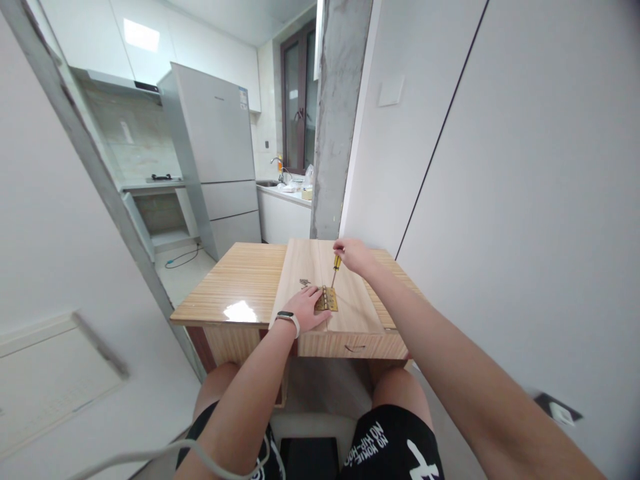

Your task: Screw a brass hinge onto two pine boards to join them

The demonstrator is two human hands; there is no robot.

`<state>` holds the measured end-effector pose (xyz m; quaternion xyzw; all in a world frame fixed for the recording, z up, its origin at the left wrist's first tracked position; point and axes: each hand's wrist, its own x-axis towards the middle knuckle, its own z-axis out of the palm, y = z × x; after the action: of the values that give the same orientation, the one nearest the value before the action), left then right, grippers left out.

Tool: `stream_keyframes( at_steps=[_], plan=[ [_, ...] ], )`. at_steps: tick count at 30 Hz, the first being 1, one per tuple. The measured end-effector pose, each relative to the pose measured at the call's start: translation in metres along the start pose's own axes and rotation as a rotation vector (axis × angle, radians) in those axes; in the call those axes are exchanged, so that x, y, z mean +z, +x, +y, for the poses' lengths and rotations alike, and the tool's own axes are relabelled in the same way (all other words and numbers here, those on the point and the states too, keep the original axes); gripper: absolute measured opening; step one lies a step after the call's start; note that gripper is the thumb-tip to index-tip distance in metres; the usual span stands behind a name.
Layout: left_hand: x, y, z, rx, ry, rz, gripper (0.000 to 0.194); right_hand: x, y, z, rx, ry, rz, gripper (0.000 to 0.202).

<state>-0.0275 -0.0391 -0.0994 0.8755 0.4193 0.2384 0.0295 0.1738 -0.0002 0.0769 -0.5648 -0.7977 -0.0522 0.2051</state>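
Observation:
A brass hinge point(329, 300) lies opened flat across the seam of two pale wooden boards point(357, 310). My left hand point(306, 308) rests on the boards, its fingers stretched out and pressing on the hinge's left leaf. Above the hinge's right leaf, my right hand point(353, 255) is closed around the yellow handle of a screwdriver point(337, 263). The screwdriver slants down, with its tip at the upper edge of the right leaf; any screw under the tip is too small to make out. Dark screws or marks point(305, 283) lie on the left board.
The boards rest on a striped wooden desk point(250, 270) with a drawer point(353, 345) at its front. A white wall point(480, 200) stands close on the right. Beyond the desk are a grey fridge point(220, 133) and a sink counter point(285, 193). A pale cable point(200, 453) crosses near my left forearm.

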Motion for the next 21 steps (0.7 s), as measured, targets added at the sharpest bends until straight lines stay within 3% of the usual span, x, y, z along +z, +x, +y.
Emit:
stream_keyframes(
  at_steps=[21],
  plan=[
    [-0.0014,-0.0007,0.0016,0.006,0.004,0.006,0.074,-0.0095,-0.0054,-0.0039,0.116,-0.104,-0.05,0.029]
  ],
)
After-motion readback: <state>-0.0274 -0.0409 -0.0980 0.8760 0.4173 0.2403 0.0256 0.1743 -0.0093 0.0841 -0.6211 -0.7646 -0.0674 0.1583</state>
